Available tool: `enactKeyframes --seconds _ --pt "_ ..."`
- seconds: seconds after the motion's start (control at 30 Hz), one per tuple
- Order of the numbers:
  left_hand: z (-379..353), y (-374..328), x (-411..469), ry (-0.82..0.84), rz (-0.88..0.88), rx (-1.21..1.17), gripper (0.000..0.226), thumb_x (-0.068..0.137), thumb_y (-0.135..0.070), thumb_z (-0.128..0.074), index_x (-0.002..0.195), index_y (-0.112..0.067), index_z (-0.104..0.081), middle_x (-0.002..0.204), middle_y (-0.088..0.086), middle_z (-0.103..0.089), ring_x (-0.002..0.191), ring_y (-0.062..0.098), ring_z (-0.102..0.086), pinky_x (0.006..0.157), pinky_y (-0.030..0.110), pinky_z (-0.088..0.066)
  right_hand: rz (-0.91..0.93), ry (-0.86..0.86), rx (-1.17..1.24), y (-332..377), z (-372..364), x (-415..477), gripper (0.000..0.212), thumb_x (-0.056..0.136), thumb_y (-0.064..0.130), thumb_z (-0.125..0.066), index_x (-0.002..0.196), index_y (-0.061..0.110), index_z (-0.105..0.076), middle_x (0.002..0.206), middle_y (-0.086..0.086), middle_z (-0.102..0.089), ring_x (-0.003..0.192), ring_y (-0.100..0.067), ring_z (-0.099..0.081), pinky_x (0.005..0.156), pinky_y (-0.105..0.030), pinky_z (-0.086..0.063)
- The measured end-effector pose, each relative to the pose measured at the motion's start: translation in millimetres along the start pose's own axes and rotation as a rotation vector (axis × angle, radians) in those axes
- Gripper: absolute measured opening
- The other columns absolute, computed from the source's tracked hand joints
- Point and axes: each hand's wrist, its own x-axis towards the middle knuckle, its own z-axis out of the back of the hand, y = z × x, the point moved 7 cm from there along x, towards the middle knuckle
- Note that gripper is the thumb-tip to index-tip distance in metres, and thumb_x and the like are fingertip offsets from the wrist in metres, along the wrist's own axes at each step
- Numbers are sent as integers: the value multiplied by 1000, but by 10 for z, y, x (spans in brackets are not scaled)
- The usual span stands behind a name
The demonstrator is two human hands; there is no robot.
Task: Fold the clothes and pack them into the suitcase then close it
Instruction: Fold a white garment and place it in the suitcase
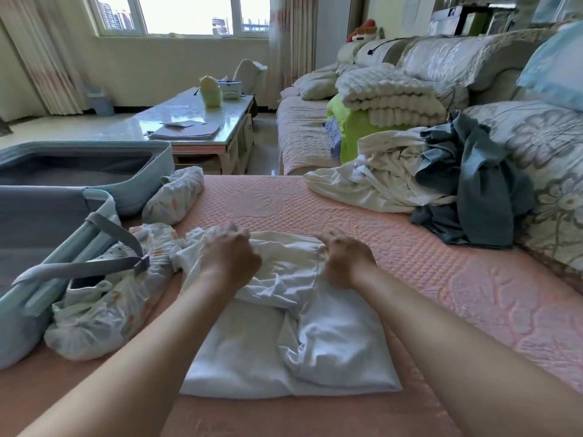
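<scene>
Head view | left hand (232,253), right hand (344,263) both clutching white garment (331,348) by far edge | garment mid pink cover (441,279), open suitcase (138,184) close left | bare cover right, up to clothes pile (410,181)

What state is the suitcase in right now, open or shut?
Open. The suitcase lies with both halves spread apart, its grey lining exposed, and a grey strap hangs loose over the edge.

One suitcase (138,197) — two grips (230,258) (345,263) — one table (189,111)
</scene>
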Motion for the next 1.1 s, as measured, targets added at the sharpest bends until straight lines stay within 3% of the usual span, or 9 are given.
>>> enactKeyframes --seconds 0.2,0.33,0.43,0.57,0.67,0.73,0.8,0.97,1.1 --pt "-518 -277 156 264 -138 -71 58 96 -38 -54 150 -27 -36 150 5 -42 137 28 -41 115 40 -28 10 50 -177 -32 -142 57 28 97 23 -41 119 28 -59 122 -5 -53 108 -30 -59 85 -36 -44" --pt "-166 -121 292 -122 -155 -232 36 89 0 -50 119 -13 -66 115 15 -53 99 36 -62 80 38 -49 -2 -175 29 -78 7 161 19 95 21 -45 102 20 -63 106 -10 -55 95 -35 -62 77 -37 -45" --pt "20 16 317 -200 -84 -115 40 87 6 -46 120 -12 -62 118 17 -49 102 39 -59 81 46 -51 1 -291 164 -43 65 248 22 96 17 -48 112 14 -63 113 -15 -54 99 -37 -61 83 -40 -49" --pt "-165 68 206 49 1 185 71 87 -8 -60 150 -22 -31 146 15 -32 132 35 -35 105 43 -37 -51 5 71 -14 -308 269 57 96 20 -55 150 21 -39 150 -14 -30 134 -37 -43 111 -48 -38" --pt "40 -315 46 -156 -272 83 57 82 -2 -53 136 -20 -48 137 11 -43 126 30 -41 102 40 -36 0 -44 42 28 -270 185 60 94 18 -49 153 27 -36 158 -10 -24 144 -34 -32 117 -54 -28" --pt "227 -651 -231 -292 -600 -110 26 80 -7 -59 104 -17 -64 108 3 -57 97 16 -53 75 31 -46 38 -35 20 73 -196 91 59 94 20 -50 152 29 -38 160 -7 -25 145 -31 -30 120 -53 -21" --pt "230 -831 -547 -169 -823 -302 12 80 -23 -68 90 -19 -63 93 -4 -57 76 10 -47 57 26 -42 86 -27 -10 118 -128 -58 56 94 23 -52 149 32 -42 159 -4 -28 146 -27 -28 120 -49 -18" --pt "-24 -820 -1092 85 -996 -221 44 77 -65 -64 98 -27 -59 97 -10 -53 89 12 -50 65 27 -37 227 -26 9 239 62 -564 26 89 40 -57 112 38 -69 125 8 -58 121 -18 -51 113 -50 -31" --pt "-84 -808 -1370 60 -1059 -139 34 81 -47 -63 107 -25 -64 103 -4 -58 94 17 -56 72 29 -49 278 245 59 413 168 -1019 22 78 51 -70 97 40 -70 94 17 -60 85 -3 -58 89 -33 -47"
